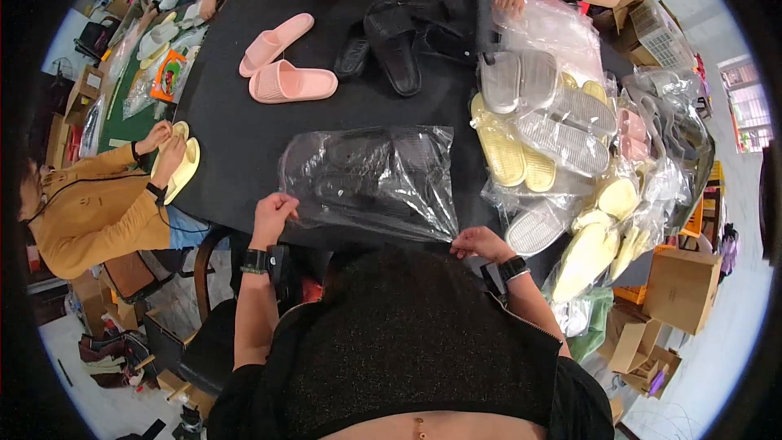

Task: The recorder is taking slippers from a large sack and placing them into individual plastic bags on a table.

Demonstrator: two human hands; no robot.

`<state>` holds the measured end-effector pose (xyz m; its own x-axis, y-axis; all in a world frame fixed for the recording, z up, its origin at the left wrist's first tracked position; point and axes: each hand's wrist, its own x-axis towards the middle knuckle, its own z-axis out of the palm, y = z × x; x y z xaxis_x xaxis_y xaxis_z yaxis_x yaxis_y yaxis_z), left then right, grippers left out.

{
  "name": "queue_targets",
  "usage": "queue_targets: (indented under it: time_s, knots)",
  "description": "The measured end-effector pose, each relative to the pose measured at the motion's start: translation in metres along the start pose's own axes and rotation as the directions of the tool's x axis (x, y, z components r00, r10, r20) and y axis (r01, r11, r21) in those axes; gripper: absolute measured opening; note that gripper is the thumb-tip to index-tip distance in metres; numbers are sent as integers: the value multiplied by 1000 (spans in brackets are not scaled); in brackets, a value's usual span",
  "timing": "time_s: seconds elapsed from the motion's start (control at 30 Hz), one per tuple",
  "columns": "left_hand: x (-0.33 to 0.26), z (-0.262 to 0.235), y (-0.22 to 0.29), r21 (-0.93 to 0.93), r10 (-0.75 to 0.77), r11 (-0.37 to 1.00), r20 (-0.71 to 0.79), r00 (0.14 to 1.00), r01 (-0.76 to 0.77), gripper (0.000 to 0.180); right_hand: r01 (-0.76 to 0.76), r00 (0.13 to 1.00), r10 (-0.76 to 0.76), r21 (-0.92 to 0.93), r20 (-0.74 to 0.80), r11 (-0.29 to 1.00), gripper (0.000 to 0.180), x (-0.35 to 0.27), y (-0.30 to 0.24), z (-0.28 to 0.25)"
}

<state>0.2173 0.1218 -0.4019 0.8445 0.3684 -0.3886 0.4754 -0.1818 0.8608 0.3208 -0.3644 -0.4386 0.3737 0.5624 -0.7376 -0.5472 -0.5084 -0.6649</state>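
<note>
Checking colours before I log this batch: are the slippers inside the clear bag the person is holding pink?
No, the slippers in the clear bag held by the left hand and right hand are black; the pink slippers lie unbagged farther up the table.

A black table (236, 138) fills the middle of the room, with a pale, light-grey floor (733, 334) around it. To the right stand brown cardboard boxes (680, 287) and a bright window (748, 102) that throws daylight in; to the left more cardboard boxes (81, 90) crowd the floor. A dark wooden chair (204, 265) sits at the table's near left corner.
</note>
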Motion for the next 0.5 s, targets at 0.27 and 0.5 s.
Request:
queue_targets:
  time_s: [0.27, 0.5]
  knots:
    - [29, -24, -27, -299, -94, 928, 391, 915, 223, 42, 164, 953, -271, -529, -132, 833, 21, 44, -22, -53]
    - [72, 4, 42, -407, -258, 847, 249, 934, 343, 37, 180, 632, -246, -170, -735, 969, 31, 152, -41, -81]
